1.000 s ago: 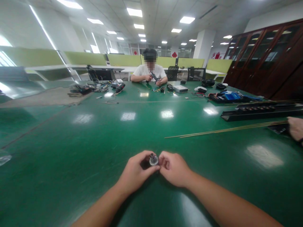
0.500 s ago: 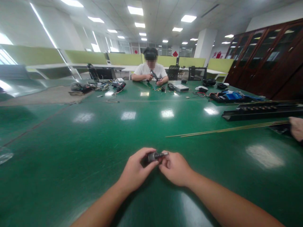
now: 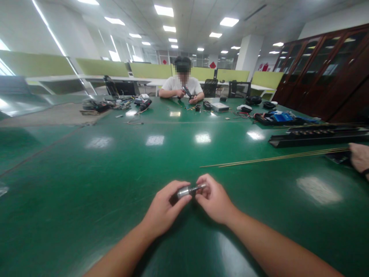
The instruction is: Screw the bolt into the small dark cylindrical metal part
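Observation:
My left hand (image 3: 165, 206) is closed around a small cylindrical metal part with a thin shaft (image 3: 184, 191), gripped between thumb and fingers. The part's shaft points right, slightly upward, and its rear end is hidden in the palm. My right hand (image 3: 215, 200) is beside the shaft, its index finger and thumb apart above and below it. The shaft tip lies between those fingers; whether it touches the curled fingers behind is unclear. Both hands are just above the green table (image 3: 115, 169).
Long thin brass-coloured rods (image 3: 259, 159) lie at right, near another person's hand (image 3: 359, 157). Behind them is a black channel-shaped rail (image 3: 305, 140). Across the table a person in a white shirt (image 3: 170, 84) handles a dark tool. Loose parts (image 3: 121, 103) are piled at the far left.
My right index finger and thumb have spread away from the shaft they were pinching. The metal part has turned a little in my left hand and its side now shines brighter.

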Demonstrator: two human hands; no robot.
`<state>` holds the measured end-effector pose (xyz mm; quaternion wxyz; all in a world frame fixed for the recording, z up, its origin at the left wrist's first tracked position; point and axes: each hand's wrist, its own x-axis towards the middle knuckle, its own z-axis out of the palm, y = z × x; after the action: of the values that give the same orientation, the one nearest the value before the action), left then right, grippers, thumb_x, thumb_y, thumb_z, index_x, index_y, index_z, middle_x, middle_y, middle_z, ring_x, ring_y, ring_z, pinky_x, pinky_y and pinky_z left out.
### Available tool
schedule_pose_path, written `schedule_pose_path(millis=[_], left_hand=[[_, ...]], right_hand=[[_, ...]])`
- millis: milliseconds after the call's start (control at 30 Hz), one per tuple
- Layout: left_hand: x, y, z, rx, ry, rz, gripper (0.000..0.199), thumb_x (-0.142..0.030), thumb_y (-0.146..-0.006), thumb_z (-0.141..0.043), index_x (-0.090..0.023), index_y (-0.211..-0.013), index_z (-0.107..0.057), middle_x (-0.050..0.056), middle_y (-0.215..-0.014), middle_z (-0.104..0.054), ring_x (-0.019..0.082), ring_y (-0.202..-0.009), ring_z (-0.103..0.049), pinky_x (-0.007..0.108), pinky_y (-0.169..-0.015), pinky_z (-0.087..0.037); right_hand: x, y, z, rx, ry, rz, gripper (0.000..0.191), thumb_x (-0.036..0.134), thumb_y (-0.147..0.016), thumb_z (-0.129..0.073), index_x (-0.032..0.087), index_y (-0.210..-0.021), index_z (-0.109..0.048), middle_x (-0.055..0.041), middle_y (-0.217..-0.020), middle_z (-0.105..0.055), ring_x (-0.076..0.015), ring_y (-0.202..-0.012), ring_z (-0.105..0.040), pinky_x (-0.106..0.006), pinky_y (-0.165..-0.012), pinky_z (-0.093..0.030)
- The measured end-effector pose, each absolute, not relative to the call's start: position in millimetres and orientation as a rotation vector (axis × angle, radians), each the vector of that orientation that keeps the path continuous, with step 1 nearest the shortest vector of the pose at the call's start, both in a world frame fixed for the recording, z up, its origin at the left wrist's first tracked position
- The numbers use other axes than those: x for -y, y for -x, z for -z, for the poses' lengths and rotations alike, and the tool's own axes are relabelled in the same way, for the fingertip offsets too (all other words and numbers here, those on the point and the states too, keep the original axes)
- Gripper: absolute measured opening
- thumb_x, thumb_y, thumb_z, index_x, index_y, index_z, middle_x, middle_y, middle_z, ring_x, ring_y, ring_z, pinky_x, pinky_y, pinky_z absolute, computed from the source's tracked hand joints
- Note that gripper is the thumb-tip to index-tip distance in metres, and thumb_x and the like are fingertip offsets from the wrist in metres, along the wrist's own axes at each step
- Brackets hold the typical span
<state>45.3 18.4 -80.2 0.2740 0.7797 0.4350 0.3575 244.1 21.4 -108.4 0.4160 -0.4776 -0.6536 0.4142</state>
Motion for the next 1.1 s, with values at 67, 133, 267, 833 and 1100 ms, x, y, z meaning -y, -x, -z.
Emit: schedule_pose_path(millis=[67, 133, 267, 833, 1100], left_hand=[[-19.0, -45.4, 80.3, -1.173, -2.097, -0.96, 0.026, -0.037, -0.092, -0.06, -0.027, -0.116, -0.065, 0.002, -0.11, -0.067, 0.018, -0.101, -0.063, 0.029, -0.09, -0.048], [-19.6, -45.7, 80.7, -1.195, -2.082, -0.963, 0.027, -0.038, -0.092, -0.061, -0.028, -0.116, -0.065, 0.002, -0.11, -0.068, 0.018, -0.1, -0.063, 0.029, -0.09, -0.048], [-19.5, -47.0, 81.1, -1.253, -2.03, -0.977, 0.029, -0.039, -0.09, -0.063, -0.026, -0.115, -0.065, 0.003, -0.111, -0.068, 0.019, -0.101, -0.063, 0.03, -0.091, -0.048], [-20.4, -47.5, 85.0, -1.237, -2.037, -1.007, 0.029, -0.034, -0.085, -0.069, -0.025, -0.112, -0.065, 0.003, -0.108, -0.069, 0.018, -0.098, -0.065, 0.029, -0.088, -0.051], [-20.5, -47.9, 86.9, -1.217, -2.068, -1.022, 0.028, -0.035, -0.086, -0.069, -0.025, -0.112, -0.066, 0.002, -0.107, -0.069, 0.018, -0.096, -0.065, 0.029, -0.087, -0.051]], right_hand=[[-20.8, -244.9, 107.8, 1.634, 1.205, -1.026, 0.032, 0.012, -0.076, -0.059, 0.022, -0.105, -0.051, 0.0055, -0.07, -0.055, -0.0102, -0.056, -0.049, -0.02, -0.053, -0.037], [-19.6, -245.6, 105.9, 1.649, 1.217, -1.009, 0.033, 0.012, -0.074, -0.06, 0.023, -0.104, -0.051, 0.0066, -0.067, -0.052, -0.0101, -0.055, -0.048, -0.02, -0.052, -0.036], [-17.5, -245.8, 101.9, 1.662, 1.222, -0.995, 0.031, 0.011, -0.074, -0.061, 0.023, -0.102, -0.054, 0.0079, -0.061, -0.047, -0.0101, -0.053, -0.047, -0.02, -0.05, -0.033], [-15.9, -245.4, 100.1, 1.694, 1.182, -0.97, 0.03, 0.012, -0.074, -0.061, 0.022, -0.102, -0.059, 0.0027, -0.078, -0.06, -0.0098, -0.056, -0.049, -0.022, -0.052, -0.038], [-16.1, -245.4, 98.9, 1.732, 1.168, -0.957, 0.02, 0.015, -0.077, -0.062, 0.021, -0.097, -0.062, 0.0028, -0.075, -0.06, -0.0097, -0.056, -0.048, -0.021, -0.053, -0.037]])
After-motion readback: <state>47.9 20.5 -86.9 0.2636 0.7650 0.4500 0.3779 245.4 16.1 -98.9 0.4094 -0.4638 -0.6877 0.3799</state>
